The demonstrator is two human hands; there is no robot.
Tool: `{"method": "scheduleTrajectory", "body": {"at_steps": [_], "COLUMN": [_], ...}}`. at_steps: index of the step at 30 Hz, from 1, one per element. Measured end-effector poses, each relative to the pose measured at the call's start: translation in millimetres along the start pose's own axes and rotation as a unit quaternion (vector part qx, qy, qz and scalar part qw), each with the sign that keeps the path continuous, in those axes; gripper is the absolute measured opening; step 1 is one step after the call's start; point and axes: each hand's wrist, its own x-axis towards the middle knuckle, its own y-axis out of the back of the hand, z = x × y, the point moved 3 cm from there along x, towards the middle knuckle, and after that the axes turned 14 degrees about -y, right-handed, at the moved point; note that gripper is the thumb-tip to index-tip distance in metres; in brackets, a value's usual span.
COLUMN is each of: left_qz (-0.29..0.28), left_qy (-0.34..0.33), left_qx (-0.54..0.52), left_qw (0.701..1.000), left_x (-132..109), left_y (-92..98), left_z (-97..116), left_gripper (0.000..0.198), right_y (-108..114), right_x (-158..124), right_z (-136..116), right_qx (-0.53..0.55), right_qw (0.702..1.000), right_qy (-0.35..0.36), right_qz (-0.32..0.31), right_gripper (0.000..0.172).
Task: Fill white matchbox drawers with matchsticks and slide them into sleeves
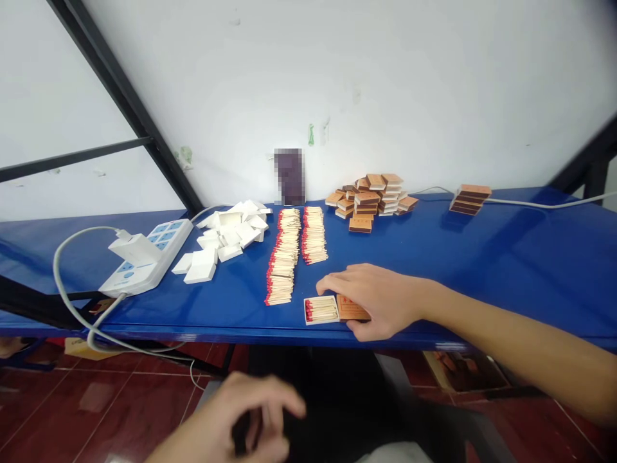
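Note:
At the front edge of the blue table, my right hand (378,301) is wrapped over the brown sleeve of a matchbox (353,308). Its white tray (321,321) sticks out to the left, with red-tipped matches (322,310) lying in it. Below the table edge, in front of my body, my left hand (258,411) is slightly blurred. Its fingers are bent and apart, and I see nothing between them. Beyond the matchbox lie two long rows of loose matches (284,257), (314,238), heads to the left.
White empty trays (231,231) lie heaped at the left, beside a power strip (149,257) with a plugged-in charger and cables. Brown matchboxes (376,196) are piled at the back, with another stack (470,199) farther right. A blurred-out dark rectangle (290,177) leans on the wall.

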Motion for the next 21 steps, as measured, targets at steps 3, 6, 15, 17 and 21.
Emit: {"method": "scheduleTrajectory", "body": {"at_steps": [3, 6, 15, 17, 21], "left_qz": [0.169, 0.148, 0.145, 0.155, 0.174], "left_qy": [0.017, 0.003, -0.006, -0.011, -0.016], "left_qx": [0.233, 0.285, 0.369, 0.357, 0.309], "left_qw": [0.958, 0.947, 0.918, 0.921, 0.935], "left_x": [37, 73, 84, 82, 76], "left_y": [32.9, 40.9, 37.9, 37.0, 37.7], "left_z": [19, 26, 15, 13, 9], "left_gripper": [0.046, 0.060, 0.037, 0.036, 0.032], "right_y": [0, 1, 3, 4, 4], "right_x": [0, 0, 1, 2, 7], "right_z": [0, 0, -4, -3, 3], "right_qx": [0.003, 0.022, 0.087, 0.102, 0.135], "right_qw": [1.000, 1.000, 0.996, 0.995, 0.991], "right_qy": [-0.003, -0.008, 0.014, 0.017, -0.005], "right_qz": [0.000, 0.004, 0.007, 0.004, 0.002], "right_gripper": [0.055, 0.058, 0.057, 0.054, 0.047]}}
